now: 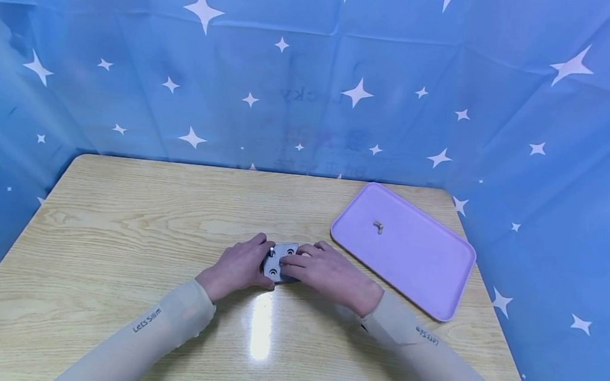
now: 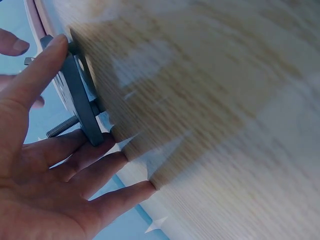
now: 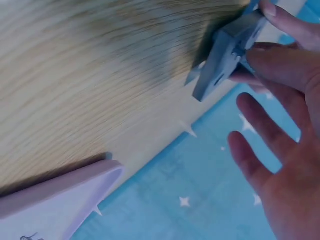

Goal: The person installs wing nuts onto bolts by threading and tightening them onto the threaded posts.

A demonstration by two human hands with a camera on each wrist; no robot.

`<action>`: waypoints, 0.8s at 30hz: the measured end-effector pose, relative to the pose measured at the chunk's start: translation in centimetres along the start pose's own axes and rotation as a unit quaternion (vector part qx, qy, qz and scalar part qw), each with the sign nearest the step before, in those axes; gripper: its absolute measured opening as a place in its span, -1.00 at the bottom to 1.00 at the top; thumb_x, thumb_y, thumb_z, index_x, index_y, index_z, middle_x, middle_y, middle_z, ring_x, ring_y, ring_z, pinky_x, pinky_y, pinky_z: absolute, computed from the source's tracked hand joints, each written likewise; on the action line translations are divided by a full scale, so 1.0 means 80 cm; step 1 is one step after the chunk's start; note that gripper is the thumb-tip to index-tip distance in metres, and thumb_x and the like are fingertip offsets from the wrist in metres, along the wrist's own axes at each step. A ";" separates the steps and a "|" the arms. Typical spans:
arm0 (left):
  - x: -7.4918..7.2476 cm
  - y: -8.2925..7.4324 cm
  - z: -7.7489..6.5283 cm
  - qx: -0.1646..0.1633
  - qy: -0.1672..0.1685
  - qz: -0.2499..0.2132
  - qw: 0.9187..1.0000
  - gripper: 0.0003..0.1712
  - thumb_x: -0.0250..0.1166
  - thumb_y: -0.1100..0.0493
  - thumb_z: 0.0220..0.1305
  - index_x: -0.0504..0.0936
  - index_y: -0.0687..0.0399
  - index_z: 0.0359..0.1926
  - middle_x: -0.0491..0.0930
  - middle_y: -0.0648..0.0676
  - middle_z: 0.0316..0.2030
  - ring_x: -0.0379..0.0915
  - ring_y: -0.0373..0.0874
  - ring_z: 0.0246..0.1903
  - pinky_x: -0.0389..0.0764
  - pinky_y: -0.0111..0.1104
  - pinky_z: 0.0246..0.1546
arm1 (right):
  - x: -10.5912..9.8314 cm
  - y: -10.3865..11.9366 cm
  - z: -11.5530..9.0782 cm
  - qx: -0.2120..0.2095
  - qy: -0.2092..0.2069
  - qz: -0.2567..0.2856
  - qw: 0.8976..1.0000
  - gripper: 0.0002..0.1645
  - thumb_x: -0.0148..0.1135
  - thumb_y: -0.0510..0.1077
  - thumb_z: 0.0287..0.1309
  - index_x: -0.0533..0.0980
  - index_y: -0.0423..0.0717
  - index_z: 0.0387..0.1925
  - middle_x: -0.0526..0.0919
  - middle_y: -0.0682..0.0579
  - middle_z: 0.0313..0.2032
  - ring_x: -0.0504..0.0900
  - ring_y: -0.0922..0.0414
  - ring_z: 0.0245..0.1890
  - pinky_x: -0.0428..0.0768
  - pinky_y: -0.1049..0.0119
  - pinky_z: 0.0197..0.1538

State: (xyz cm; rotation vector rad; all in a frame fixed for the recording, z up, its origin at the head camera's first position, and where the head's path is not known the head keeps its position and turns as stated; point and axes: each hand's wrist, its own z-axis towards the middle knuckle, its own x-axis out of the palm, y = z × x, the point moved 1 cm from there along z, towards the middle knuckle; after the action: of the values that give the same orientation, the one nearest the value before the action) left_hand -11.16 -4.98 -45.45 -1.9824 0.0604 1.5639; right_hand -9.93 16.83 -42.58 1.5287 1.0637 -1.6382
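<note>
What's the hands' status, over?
Left hand gripping metal plate. Right hand at plate's face. Threaded bolt stands in plate. Purple tray off right, not blocking.

a curtained-off booth, room type unclear: star-printed blue curtain (image 1: 316,58) hangs behind and on both sides of a wood-grain tabletop (image 1: 161,214)

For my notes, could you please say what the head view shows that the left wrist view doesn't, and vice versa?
Head only: both sleeves and the small item on the purple tray.
Left wrist only: the bolt's threads and a dark stub beneath the metal plate.
Both: metal plate, left hand, right hand, table, starry cloth.
</note>
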 end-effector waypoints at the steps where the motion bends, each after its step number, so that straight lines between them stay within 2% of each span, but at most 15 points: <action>1: 0.000 0.000 0.000 -0.001 0.000 -0.001 1.000 -0.04 0.72 -0.09 -0.12 0.57 0.23 0.27 0.45 0.01 -0.18 0.42 -0.10 -0.43 0.50 -0.27 -0.52 | 0.000 0.000 0.000 -0.006 0.001 -0.010 1.000 -0.57 0.31 -0.19 0.38 0.59 0.16 0.23 0.59 0.22 0.27 0.53 0.11 0.20 0.55 0.11 0.10; 6: 0.000 0.000 0.000 -0.006 0.002 -0.005 1.000 -0.04 0.71 -0.10 -0.11 0.57 0.23 0.28 0.45 0.01 -0.18 0.41 -0.10 -0.43 0.47 -0.28 -0.53 | 0.004 -0.001 0.001 -0.011 -0.022 -0.029 0.999 -0.72 0.39 -0.17 0.31 0.67 0.14 0.03 0.67 0.22 0.13 0.57 0.14 0.10 0.55 0.17 0.05; 13: 0.000 -0.001 0.000 -0.006 0.005 -0.005 1.000 -0.03 0.71 -0.11 -0.11 0.56 0.24 0.28 0.45 0.00 -0.18 0.40 -0.11 -0.43 0.46 -0.29 -0.52 | 0.019 0.004 0.008 0.012 -0.092 -0.059 0.994 -0.91 0.40 -0.13 0.24 0.64 0.09 -0.23 0.70 0.18 -0.20 0.62 0.13 -0.16 0.55 0.20 -0.12; 16: 0.000 -0.001 0.000 -0.007 0.007 -0.004 1.000 -0.03 0.71 -0.11 -0.10 0.56 0.24 0.29 0.44 0.00 -0.18 0.39 -0.11 -0.43 0.45 -0.29 -0.52 | 0.023 0.010 0.013 0.035 -0.103 -0.068 0.992 -0.90 0.41 -0.16 0.22 0.61 0.01 -0.26 0.69 0.12 -0.31 0.61 0.12 -0.31 0.55 0.24 -0.24; 20: 0.000 -0.001 0.000 -0.010 0.007 -0.007 1.000 -0.03 0.71 -0.10 -0.11 0.56 0.24 0.29 0.44 0.00 -0.19 0.39 -0.11 -0.44 0.44 -0.29 -0.54 | 0.027 0.020 0.019 0.083 -0.097 -0.061 0.990 -0.88 0.42 -0.22 0.20 0.59 -0.07 -0.29 0.67 0.06 -0.38 0.59 0.14 -0.43 0.57 0.31 -0.37; 24: 0.000 -0.001 0.000 -0.008 0.006 -0.006 1.000 -0.02 0.71 -0.10 -0.12 0.56 0.24 0.29 0.43 0.00 -0.19 0.40 -0.11 -0.44 0.45 -0.30 -0.54 | 0.029 0.024 0.020 0.121 -0.096 -0.022 0.988 -0.86 0.39 -0.14 0.29 0.58 -0.11 -0.28 0.67 0.04 -0.41 0.59 0.15 -0.47 0.60 0.30 -0.39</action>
State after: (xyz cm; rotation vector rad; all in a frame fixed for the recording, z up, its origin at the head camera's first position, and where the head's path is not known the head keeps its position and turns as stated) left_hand -11.10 -4.94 -45.46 -2.0025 0.0413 1.5494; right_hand -9.21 14.70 -45.12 1.4688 0.8248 -1.9586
